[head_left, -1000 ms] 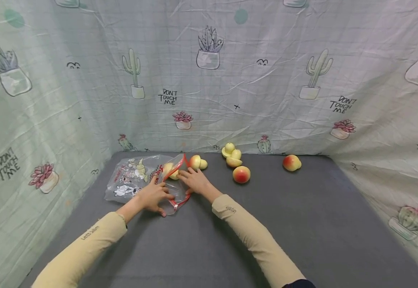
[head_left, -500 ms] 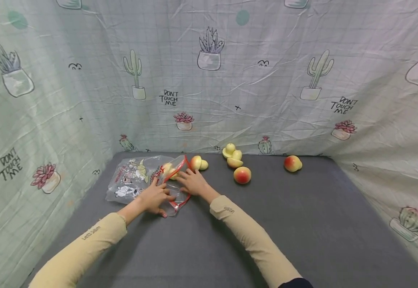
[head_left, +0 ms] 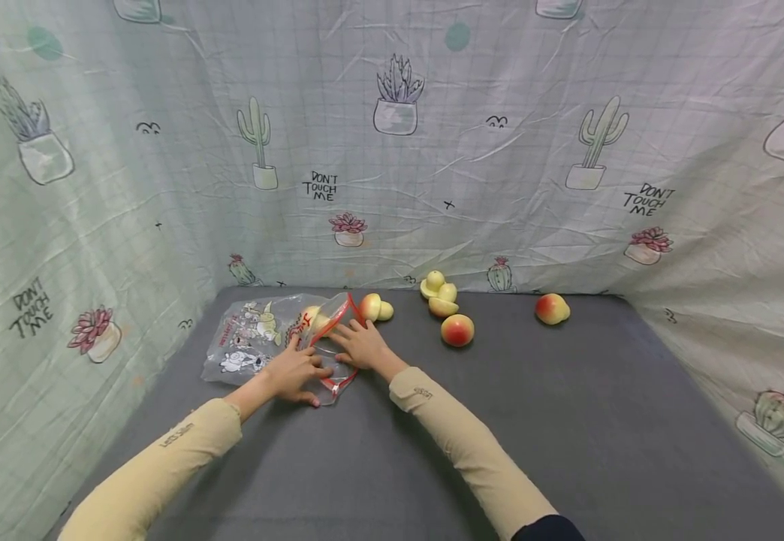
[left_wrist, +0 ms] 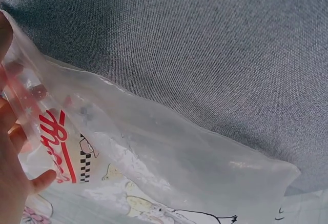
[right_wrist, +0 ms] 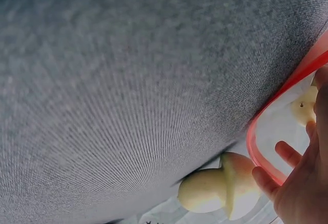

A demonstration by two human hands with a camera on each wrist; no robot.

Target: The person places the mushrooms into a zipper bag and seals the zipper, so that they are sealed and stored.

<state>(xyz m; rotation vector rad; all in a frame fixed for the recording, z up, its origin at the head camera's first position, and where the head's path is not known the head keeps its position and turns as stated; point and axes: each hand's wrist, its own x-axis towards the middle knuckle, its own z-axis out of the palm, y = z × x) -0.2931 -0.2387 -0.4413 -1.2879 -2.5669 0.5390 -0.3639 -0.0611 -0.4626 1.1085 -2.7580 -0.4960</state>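
Observation:
A clear zip bag (head_left: pixel 239 342) with a red-edged mouth and printed cartoons lies at the back left of the table. My left hand (head_left: pixel 294 374) holds the bag near its mouth, fingers spread over the plastic; in the left wrist view some fingertips show through it. My right hand (head_left: pixel 363 348) is at the bag's mouth with loosely spread fingers; in the right wrist view some reach past the red rim (right_wrist: pixel 251 141). Inside the bag sits a yellow toy fruit piece (head_left: pixel 312 315). Just beyond my right fingers lies a peach half with a yellow stone (head_left: pixel 373 306).
Two more yellow halves with round stones (head_left: pixel 439 293) lie near the back edge. A red-yellow peach half (head_left: pixel 457 330) rests in front of them, and another with its stone (head_left: pixel 552 309) is farther right. A patterned curtain (head_left: pixel 466 188) stands behind and beside the grey table (head_left: pixel 568 421).
The head view has shifted slightly. My right hand has edged a little left against the bag's mouth; the left hand and the fruit pieces have stayed in place.

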